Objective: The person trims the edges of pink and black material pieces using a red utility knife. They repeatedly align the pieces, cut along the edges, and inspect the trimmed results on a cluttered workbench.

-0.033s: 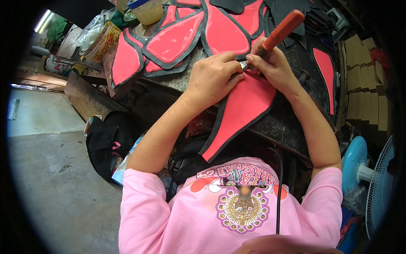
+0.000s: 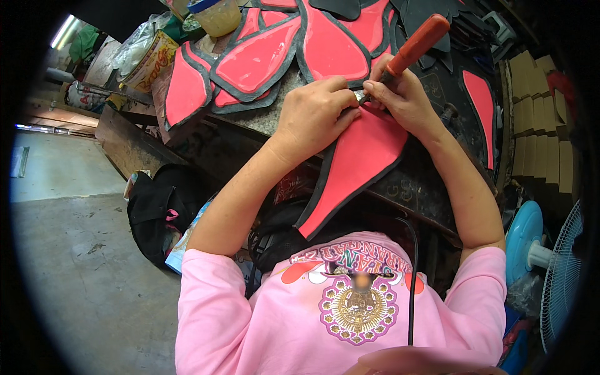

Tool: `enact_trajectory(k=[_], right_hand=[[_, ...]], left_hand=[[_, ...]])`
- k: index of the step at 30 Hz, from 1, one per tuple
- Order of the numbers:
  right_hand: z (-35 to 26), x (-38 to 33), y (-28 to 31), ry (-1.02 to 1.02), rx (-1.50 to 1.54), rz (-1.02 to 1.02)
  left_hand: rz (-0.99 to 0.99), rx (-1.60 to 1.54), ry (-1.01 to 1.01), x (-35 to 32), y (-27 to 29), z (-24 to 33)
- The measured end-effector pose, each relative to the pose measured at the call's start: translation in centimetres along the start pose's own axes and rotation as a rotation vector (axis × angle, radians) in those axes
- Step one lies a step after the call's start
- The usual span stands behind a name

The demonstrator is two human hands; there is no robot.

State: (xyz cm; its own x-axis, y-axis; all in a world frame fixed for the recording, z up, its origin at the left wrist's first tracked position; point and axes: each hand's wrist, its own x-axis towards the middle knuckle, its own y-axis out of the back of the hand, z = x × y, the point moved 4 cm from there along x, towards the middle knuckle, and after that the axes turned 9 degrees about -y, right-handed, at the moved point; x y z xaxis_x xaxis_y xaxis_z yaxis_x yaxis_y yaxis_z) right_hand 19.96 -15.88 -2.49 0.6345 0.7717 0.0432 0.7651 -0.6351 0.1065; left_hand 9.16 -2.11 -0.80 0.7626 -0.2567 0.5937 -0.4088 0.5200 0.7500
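A pink leaf-shaped piece with a black border (image 2: 362,150) hangs over the near table edge, its narrow end pointing down toward my shirt. My left hand (image 2: 319,112) is closed at the piece's upper edge, thumb lying on the pink face. In my right hand (image 2: 403,100) is a tool with a thick red-orange handle (image 2: 420,44), tilted up to the right. Its metal end (image 2: 360,97) shows between my two hands, at the top edge of the piece. The exact kind of blade or tip is hidden by my fingers.
Several similar pink, black-bordered pieces (image 2: 256,59) overlap on the table. A narrow one (image 2: 480,112) lies at the right beside black sheets. A blue-rimmed tub (image 2: 215,17) stands at the back. A fan (image 2: 562,275) is at lower right, a black bag (image 2: 159,212) at left.
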Motion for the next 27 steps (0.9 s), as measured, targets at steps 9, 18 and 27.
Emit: enact_trajectory(k=[9, 18, 27], right_hand=[[-1.2, 0.1, 1.2, -0.084, -0.037, 0.11], [-2.4, 0.0, 9.0, -0.062, -0.636, 0.479], [-2.3, -0.7, 9.9, -0.299, -1.226, 0.511]], left_hand=[[-0.003, 0.0, 0.011, 0.4, 0.0, -0.3], [-0.022, 0.077, 0.036, 0.5, -0.4, -0.2], [-0.019, 0.078, 0.032, 0.6, -0.4, -0.3]])
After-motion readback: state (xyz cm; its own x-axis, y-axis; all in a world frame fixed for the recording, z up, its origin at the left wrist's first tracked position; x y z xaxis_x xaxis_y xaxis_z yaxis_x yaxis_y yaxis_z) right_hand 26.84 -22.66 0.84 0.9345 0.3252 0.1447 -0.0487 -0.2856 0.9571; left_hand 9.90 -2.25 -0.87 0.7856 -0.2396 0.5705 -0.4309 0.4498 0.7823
